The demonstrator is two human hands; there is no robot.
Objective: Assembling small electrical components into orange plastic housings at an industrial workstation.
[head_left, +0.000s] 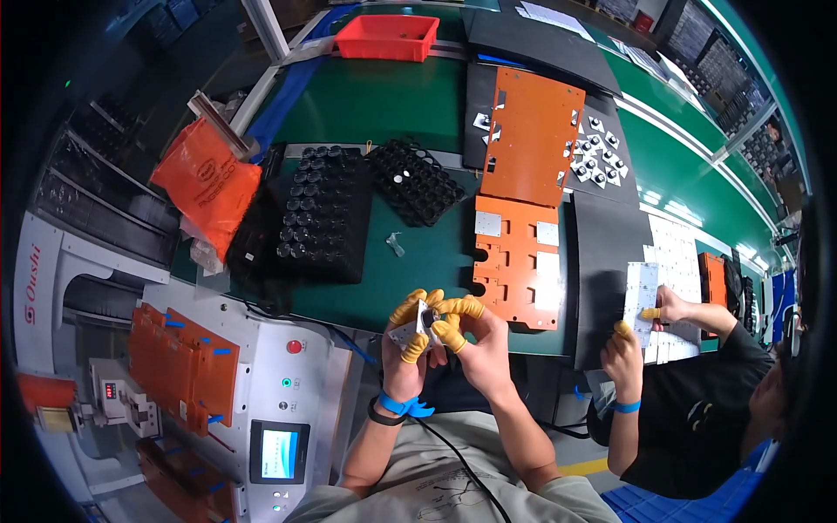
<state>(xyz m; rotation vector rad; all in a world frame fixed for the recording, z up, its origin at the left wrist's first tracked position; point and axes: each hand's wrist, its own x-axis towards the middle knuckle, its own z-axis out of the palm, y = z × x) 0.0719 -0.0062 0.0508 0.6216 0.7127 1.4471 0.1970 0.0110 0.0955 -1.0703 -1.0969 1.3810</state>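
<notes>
Yellow finger cots cover the fingertips of both my hands. My left hand [406,336] grips a small white plate [404,333] from its left side, holding it tilted above the table's near edge. A small black round part [428,318] sits on the plate's right side. Fingers of my right hand [471,331] close around that black part from the right. Fingertips hide much of both pieces, so whether they are joined I cannot tell. Ahead lies an orange fixture plate [514,270] with cutouts, carrying a few white plates, its orange lid [532,131] folded back.
Black trays of round parts [323,209] and another black tray [416,181] lie ahead left, near a clear scrap [395,244]. Several white plates with black parts [599,152] lie far right. A co-worker [689,410] holds a white panel [642,301]. A machine [279,375] stands left.
</notes>
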